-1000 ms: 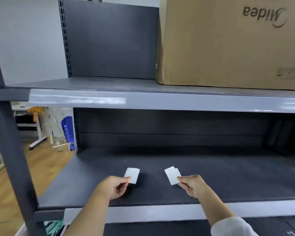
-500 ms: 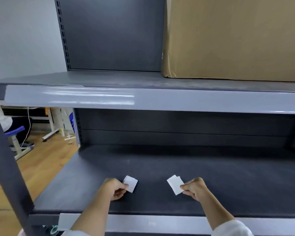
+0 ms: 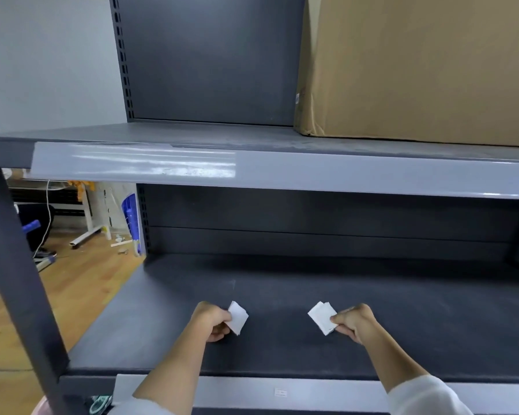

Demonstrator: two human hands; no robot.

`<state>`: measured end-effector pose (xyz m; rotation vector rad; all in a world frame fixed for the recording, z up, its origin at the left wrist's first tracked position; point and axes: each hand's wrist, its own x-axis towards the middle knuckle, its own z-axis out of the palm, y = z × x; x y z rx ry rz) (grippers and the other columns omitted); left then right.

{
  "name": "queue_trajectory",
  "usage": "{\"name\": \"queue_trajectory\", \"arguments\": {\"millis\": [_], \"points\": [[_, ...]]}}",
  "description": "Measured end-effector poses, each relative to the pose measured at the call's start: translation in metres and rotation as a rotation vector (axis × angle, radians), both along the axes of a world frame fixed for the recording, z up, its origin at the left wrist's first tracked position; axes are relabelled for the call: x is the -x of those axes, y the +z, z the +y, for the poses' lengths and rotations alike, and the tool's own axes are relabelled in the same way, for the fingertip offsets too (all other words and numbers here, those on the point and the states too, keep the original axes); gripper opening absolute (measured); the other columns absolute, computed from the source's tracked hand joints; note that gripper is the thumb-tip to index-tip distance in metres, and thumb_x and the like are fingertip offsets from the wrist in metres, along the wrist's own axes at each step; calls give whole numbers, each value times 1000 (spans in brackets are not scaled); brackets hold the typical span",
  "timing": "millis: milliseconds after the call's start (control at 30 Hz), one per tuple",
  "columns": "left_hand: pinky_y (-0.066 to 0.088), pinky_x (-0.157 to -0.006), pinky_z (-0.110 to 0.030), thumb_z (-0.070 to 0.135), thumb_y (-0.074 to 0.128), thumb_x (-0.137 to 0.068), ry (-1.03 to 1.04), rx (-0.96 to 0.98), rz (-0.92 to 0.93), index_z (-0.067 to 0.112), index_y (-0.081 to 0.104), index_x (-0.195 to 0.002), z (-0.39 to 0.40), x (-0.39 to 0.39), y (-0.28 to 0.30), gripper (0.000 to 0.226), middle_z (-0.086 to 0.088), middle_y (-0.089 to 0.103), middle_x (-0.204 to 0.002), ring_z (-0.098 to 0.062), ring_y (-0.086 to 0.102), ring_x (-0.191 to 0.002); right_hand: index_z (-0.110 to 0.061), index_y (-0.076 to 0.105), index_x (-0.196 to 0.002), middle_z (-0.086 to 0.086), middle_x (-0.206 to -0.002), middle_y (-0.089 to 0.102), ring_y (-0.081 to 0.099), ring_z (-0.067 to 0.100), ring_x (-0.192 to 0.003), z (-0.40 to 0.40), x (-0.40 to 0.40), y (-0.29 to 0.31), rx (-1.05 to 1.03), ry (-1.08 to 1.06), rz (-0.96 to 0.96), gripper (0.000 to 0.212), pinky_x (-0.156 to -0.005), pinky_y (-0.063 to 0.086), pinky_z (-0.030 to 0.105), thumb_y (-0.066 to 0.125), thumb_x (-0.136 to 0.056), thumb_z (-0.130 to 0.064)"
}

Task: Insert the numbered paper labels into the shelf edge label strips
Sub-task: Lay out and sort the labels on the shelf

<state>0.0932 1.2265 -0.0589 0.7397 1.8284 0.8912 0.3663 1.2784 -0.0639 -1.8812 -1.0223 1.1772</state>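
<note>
Over the dark lower shelf (image 3: pixel 282 295) we note the left hand (image 3: pixel 212 322) pinching one paper label (image 3: pixel 238 317) and the right hand (image 3: pixel 354 323) pinching a small label stack (image 3: pixel 321 316), below the upper label strip (image 3: pixel 342 172).

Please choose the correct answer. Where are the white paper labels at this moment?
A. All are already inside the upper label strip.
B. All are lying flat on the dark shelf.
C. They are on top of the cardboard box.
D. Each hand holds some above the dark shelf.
D: the left hand pinches one paper label and the right hand pinches a small stack of labels, both above the dark lower shelf.
</note>
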Motion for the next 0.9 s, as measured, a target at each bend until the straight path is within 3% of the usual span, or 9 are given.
{"name": "queue_trajectory", "arguments": {"millis": [100,200,300,467,533,700,767,833,900], "points": [[52,-63,-32,3,58,-76,-31,-118,341,7,51,-63,6,8,10,15,-10,57,-65,-26,59,-64,-3,68,-82,13,-77,61,60,27,-63,-4,0,14,-124,61,-390,14,-54,49,24,55,-78,3],[48,-72,-33,9,52,-83,-182,-177,868,6,61,-84,2,2,15,9,-11,61,-92,-29,60,-92,-9,65,-97,9,-101,58,62,28,-89,-17,7,14,-269,274,-930,21,-69,47,29,50,-85,-3],[49,-81,-32,4,51,-85,-336,-144,1074,5,61,-101,0,-8,4,19,-10,61,-111,-27,59,-102,-13,58,-93,4,-95,44,55,23,-96,-24,11,-1,-337,483,-1160,15,-75,42,30,46,-88,-5],[50,-81,-34,6,56,-83,-467,-101,1067,5,63,-97,6,-6,0,16,-11,65,-105,-30,61,-99,-6,61,-102,-1,-92,36,53,22,-104,-22,2,-12,-389,588,-1097,20,-69,31,23,55,-90,-20],[49,-76,-34,12,62,-81,-497,-89,1030,9,61,-77,7,-4,3,5,-8,64,-88,-30,61,-92,-4,61,-103,-1,-91,36,49,20,-97,-22,2,-13,-384,614,-1095,23,-69,32,23,55,-90,-22],[50,-78,-33,19,66,-78,-512,-66,955,19,43,-60,8,-7,-5,30,-13,66,-101,-30,62,-95,-10,42,-61,-7,-66,25,37,17,-85,-24,3,-18,-365,627,-1092,34,-51,27,24,49,-92,-20],[50,-73,-31,18,66,-77,-498,-69,910,20,47,-53,9,-3,-7,31,-10,62,-87,-27,61,-83,-10,36,-59,-4,-68,29,35,17,-82,-23,3,-17,-375,628,-1081,37,-47,22,19,49,-92,-20],[50,-74,-29,20,67,-76,-485,-84,842,15,68,-69,10,2,-6,9,-3,58,-81,-25,62,-83,-9,39,-61,2,-78,35,37,20,-80,-22,2,-15,-382,617,-1064,33,-46,19,18,50,-91,-19],[48,-72,-26,21,70,-75,-476,-100,787,12,74,-87,9,6,-6,16,-4,65,-86,-23,64,-87,-9,44,-61,2,-84,38,41,22,-79,-22,2,-12,-365,601,-1048,31,-47,24,22,52,-90,-18]]}}
